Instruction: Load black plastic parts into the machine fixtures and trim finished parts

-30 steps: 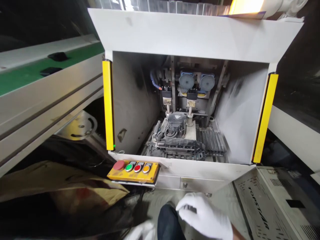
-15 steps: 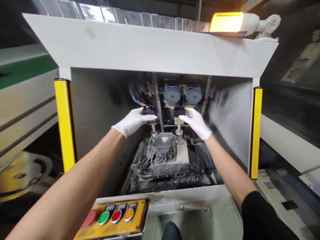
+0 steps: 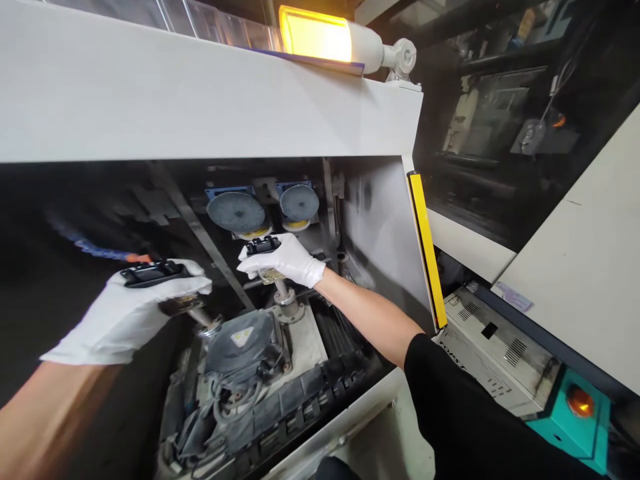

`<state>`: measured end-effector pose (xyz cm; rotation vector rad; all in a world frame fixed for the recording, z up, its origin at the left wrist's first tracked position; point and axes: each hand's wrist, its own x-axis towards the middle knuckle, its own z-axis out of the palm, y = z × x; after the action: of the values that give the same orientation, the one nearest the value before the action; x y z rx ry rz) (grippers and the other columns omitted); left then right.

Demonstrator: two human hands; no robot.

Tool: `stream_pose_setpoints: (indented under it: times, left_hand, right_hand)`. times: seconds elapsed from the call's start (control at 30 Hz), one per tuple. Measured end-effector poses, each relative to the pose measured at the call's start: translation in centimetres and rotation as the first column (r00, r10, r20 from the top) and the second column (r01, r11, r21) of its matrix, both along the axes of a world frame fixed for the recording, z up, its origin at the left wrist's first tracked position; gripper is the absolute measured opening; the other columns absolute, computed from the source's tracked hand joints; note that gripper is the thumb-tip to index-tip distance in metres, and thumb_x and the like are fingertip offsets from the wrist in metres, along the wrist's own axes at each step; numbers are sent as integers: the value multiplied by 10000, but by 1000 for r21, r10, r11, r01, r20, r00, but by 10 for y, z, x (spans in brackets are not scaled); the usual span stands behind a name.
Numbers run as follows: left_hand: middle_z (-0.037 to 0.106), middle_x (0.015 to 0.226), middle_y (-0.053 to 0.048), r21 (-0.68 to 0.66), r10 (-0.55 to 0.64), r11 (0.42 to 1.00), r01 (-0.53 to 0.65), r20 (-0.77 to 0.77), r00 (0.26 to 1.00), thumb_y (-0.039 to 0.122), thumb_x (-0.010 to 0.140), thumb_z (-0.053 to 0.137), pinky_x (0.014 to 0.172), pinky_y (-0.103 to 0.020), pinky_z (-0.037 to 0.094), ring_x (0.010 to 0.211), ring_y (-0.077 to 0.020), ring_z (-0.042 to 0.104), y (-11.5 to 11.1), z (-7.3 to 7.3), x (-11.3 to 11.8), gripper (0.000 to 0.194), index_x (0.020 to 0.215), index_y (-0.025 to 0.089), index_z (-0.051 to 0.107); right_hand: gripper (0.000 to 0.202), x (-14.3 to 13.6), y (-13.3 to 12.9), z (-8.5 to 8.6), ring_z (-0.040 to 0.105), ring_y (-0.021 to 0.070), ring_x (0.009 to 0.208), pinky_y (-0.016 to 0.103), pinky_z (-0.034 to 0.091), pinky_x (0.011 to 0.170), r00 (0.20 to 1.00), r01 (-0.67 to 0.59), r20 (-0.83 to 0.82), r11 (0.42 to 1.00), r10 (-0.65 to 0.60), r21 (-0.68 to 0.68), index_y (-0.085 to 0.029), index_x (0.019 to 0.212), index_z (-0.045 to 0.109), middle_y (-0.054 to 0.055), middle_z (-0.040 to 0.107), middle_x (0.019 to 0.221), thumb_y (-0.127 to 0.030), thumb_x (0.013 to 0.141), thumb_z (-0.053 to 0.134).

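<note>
My left hand [image 3: 135, 307], in a white glove, is wrapped round a black part [image 3: 155, 272] above the left metal post [image 3: 203, 318]. White-gloved too, my right hand [image 3: 280, 260] grips a second black part [image 3: 263, 245] over the right post [image 3: 285, 297]. Both parts sit at or just above the post tops; the fingers hide whether they touch. Behind the right hand are two round grey discs [image 3: 237, 212] on blue mounts. A dark motor-like unit [image 3: 245, 343] lies below, between the posts.
A white machine hood [image 3: 200, 100] crosses above the hands, with a lit amber lamp [image 3: 317, 37] on top. A yellow bar [image 3: 429, 250] edges the opening at right. An orange-tipped blue hose [image 3: 100, 251] hangs near my left hand. A teal box [image 3: 575, 427] stands lower right.
The view has turned to the right and come closer, so the machine appears further left. Both hands still hold the black parts at the posts; my left fingers now wrap further round theirs.
</note>
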<state>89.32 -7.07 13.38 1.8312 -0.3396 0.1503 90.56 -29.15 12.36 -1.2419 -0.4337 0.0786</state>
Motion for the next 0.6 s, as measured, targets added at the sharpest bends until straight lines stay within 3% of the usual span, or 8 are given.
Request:
stream_pose_setpoints:
  times: [0.1,0.23,0.37,0.47,0.6]
  left_hand:
    - [731,696,58,-75,16,997,-22,-88,996,340,544,867,693,-359,518,711,-193,623,-5,5,-8,135,586,285,751]
    - [696,673,75,-167,36,985,-34,8,999,283,608,827,667,-319,537,689,-165,607,-8,3,-11,103,580,277,728]
    - [729,704,49,-51,45,998,-46,-24,999,332,551,886,603,-349,535,667,-204,629,-7,15,-7,158,629,279,760]
    - [709,679,27,18,7,1000,-6,-68,998,372,543,933,519,-312,467,587,-177,577,-6,26,-5,249,689,250,772]
    - [635,609,40,-145,-24,989,17,-51,998,315,541,959,518,-271,421,555,-128,521,-10,26,-12,313,709,197,723]
  right_hand:
    - [451,-2,1,3,571,97,531,247,499,570,999,-45,0,999,45,-8,-144,633,696,-48,658,574,-241,352,1034]
    - [433,-3,1,3,562,91,538,239,483,569,1000,1,-4,999,0,48,-146,645,699,-48,657,573,-269,400,1035]
    - [435,-2,-1,3,568,99,571,246,504,597,999,-37,13,999,37,-5,-140,650,705,-44,660,597,-241,386,1035]
    - [436,-3,-1,4,579,104,585,251,517,619,1000,-2,12,1000,2,-11,-145,671,710,-41,669,610,-274,395,1024]
    - [382,-5,1,3,607,112,581,250,513,621,998,63,24,997,-62,-41,-150,680,713,-29,678,614,-295,439,971]
